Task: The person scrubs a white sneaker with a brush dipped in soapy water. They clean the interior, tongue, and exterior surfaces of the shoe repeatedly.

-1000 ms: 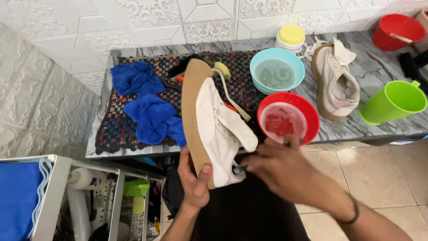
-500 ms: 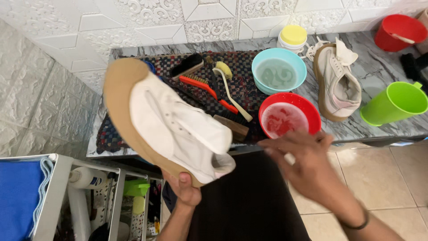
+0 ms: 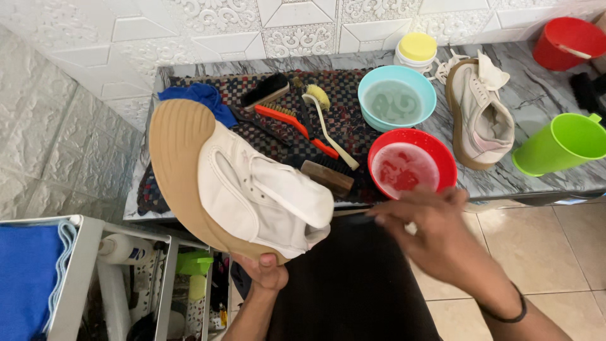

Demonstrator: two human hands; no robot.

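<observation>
My left hand grips the heel of a white sneaker with a tan sole, held tilted on its side above my lap, toe pointing up and left. My right hand hovers blurred over my lap, just below a red bowl of pinkish soapy water at the counter's front edge; it holds nothing that I can make out. Behind the red bowl stands a light blue bowl of water. The second white sneaker lies on the marble counter to the right.
Several brushes lie on a checked mat, with a blue cloth at its back left. A green jug, a red bucket and a yellow-lidded tub stand on the counter. A rack with blue towels sits lower left.
The left hand has swung the sneaker from upright to lying on its side and lifted it leftwards, hiding most of the blue cloths. The right hand left the shoe and moved right, below the red bowl.
</observation>
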